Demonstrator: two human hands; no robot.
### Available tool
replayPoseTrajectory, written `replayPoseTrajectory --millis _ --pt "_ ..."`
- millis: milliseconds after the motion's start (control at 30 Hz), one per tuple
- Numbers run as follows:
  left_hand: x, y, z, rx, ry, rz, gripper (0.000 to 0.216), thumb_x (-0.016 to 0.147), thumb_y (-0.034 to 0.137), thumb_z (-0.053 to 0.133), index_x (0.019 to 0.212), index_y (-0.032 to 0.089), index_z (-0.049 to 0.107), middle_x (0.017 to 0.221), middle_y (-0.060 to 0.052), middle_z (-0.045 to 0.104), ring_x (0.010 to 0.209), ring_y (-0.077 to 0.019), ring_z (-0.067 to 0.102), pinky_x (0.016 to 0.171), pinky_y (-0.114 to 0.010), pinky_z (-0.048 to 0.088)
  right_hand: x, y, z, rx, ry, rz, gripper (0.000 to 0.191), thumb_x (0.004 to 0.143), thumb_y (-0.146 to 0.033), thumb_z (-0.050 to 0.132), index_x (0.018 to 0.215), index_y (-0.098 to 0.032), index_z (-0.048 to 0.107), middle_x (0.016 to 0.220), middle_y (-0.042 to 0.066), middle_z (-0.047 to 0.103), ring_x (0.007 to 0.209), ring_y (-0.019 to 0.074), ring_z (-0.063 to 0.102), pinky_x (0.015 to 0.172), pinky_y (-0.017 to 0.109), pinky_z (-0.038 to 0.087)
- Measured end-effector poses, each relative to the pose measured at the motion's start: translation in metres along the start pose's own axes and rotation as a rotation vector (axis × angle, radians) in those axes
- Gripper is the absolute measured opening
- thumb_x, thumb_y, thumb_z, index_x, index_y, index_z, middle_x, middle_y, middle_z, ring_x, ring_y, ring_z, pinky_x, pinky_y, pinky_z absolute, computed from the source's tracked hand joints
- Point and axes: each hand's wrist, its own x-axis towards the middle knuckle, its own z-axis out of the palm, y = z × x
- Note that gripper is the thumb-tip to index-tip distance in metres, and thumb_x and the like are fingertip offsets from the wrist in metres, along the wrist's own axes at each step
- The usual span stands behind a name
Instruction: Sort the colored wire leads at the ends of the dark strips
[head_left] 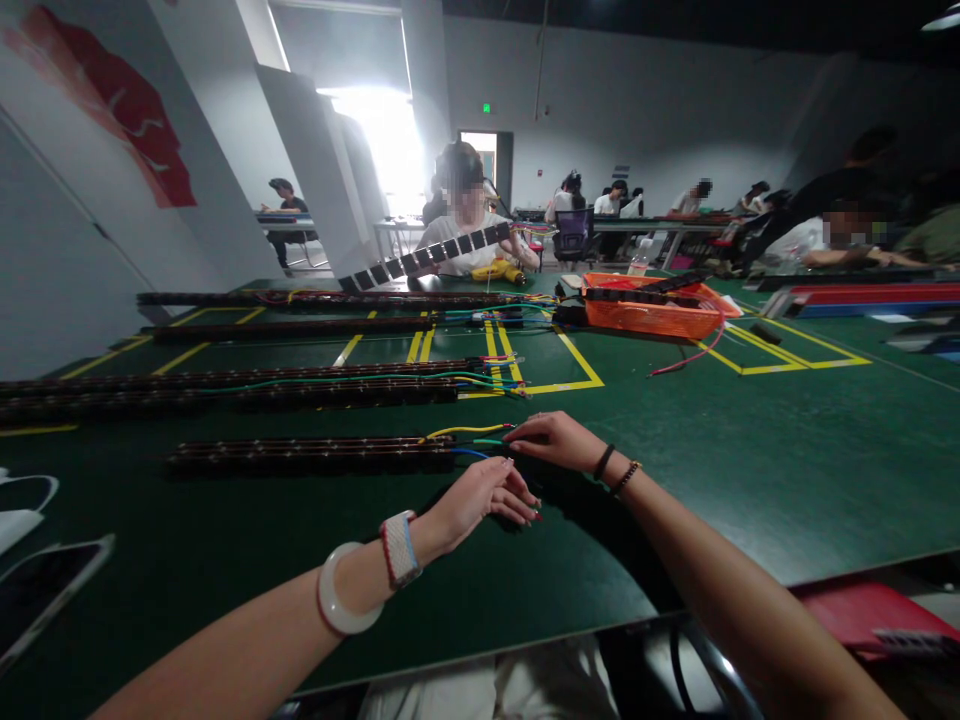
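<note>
Two hands are out over the green table [750, 470], both near the middle of the frame. The left hand [480, 497] hangs just below the right end of the nearest strip [311, 455], fingers loosely together and curled down; whether they pinch anything I cannot tell. The right hand [555, 440] lies flat, fingers stretched out together toward the wires [469, 440] that come off that strip's end, its fingertips touching or just short of them. I count three wires there: yellow, green, blue.

Five long dark strips lie on the table, running left to right, one behind the other toward the upper left; the two in the middle lie close together. Each has coloured wires at its right end. One orange basket [652, 315] sits right of centre, further back, with dark pieces in it. Yellow tape lines mark boxes on the table.

Across the table a person holds up a chain of black squares [427, 255]. Behind, grey walls, a bright window upper centre, and more people seated at tables on the right.

At lower left a phone [45, 590] is cut off by the frame edge. At lower right a red thing [862, 610] is partly out of view and hard to make out.
</note>
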Motion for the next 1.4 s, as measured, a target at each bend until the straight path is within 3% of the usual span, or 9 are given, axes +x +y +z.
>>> replayPoseTrajectory --millis 133,233,333,633,1133,1300,1400 --pt "0.0 0.0 0.0 0.013 -0.017 -0.002 0.036 0.084 0.049 0.046 0.08 0.014 0.052 0.08 -0.014 0.068 0.07 -0.0234 0.067 0.064 -0.034 0.051 0.003 0.001 0.006 -0.098 0.213 0.076 0.038 0.081 -0.045 0.058 0.111 -0.022 0.063 0.097 0.008 0.062 0.089 0.019 0.056 0.08 0.033 0.042" --pt "-0.001 0.001 0.001 0.023 -0.012 -0.011 0.037 0.083 0.05 0.046 0.079 0.014 0.052 0.08 -0.015 0.068 0.07 -0.0235 0.067 0.063 -0.033 0.05 0.005 0.004 0.018 -0.152 0.2 0.064 0.054 0.076 -0.049 0.063 0.123 -0.024 0.054 0.114 0.01 0.056 0.105 0.0226 0.05 0.091 0.04 0.036" --pt "-0.001 0.002 0.002 0.031 -0.013 -0.007 0.036 0.084 0.049 0.045 0.08 0.014 0.051 0.08 -0.014 0.068 0.07 -0.0233 0.068 0.063 -0.033 0.051 0.008 0.006 0.028 -0.183 0.147 0.058 0.059 0.076 -0.047 0.064 0.128 -0.024 0.049 0.117 0.009 0.056 0.111 0.023 0.046 0.096 0.042 0.03" --pt "-0.001 0.002 0.003 0.033 -0.015 -0.01 0.032 0.083 0.046 0.048 0.08 0.014 0.05 0.081 -0.013 0.067 0.07 -0.0234 0.068 0.064 -0.033 0.051 0.013 0.003 0.034 -0.163 0.07 0.027 0.03 0.081 -0.039 0.061 0.103 -0.02 0.066 0.094 0.007 0.062 0.092 0.0196 0.047 0.086 0.037 0.033" --pt "0.0 -0.001 0.003 -0.022 -0.007 0.009 0.034 0.082 0.047 0.05 0.079 0.013 0.053 0.078 -0.014 0.068 0.067 -0.0226 0.067 0.062 -0.032 0.05 0.016 -0.002 0.036 -0.115 0.088 -0.006 0.016 0.082 -0.031 0.06 0.082 -0.017 0.067 0.075 0.003 0.067 0.074 0.014 0.055 0.081 0.032 0.032" --pt "0.003 0.001 -0.001 -0.122 0.002 -0.062 0.035 0.087 0.042 0.044 0.077 0.01 0.055 0.083 -0.019 0.068 0.077 -0.024 0.067 0.075 -0.036 0.05 0.015 -0.007 0.034 -0.221 0.121 -0.072 0.007 0.079 -0.019 0.062 0.082 -0.018 0.068 0.076 0.003 0.068 0.076 0.0144 0.053 0.083 0.032 0.029" --pt "0.006 0.002 -0.004 -0.244 0.006 -0.125 0.041 0.09 0.043 0.039 0.085 0.007 0.057 0.086 -0.02 0.068 0.081 -0.0242 0.067 0.082 -0.038 0.048 0.015 -0.01 0.033 -0.309 0.138 -0.107 0.01 0.081 -0.017 0.058 0.077 -0.018 0.067 0.072 0.002 0.066 0.074 0.0142 0.05 0.082 0.032 0.028"
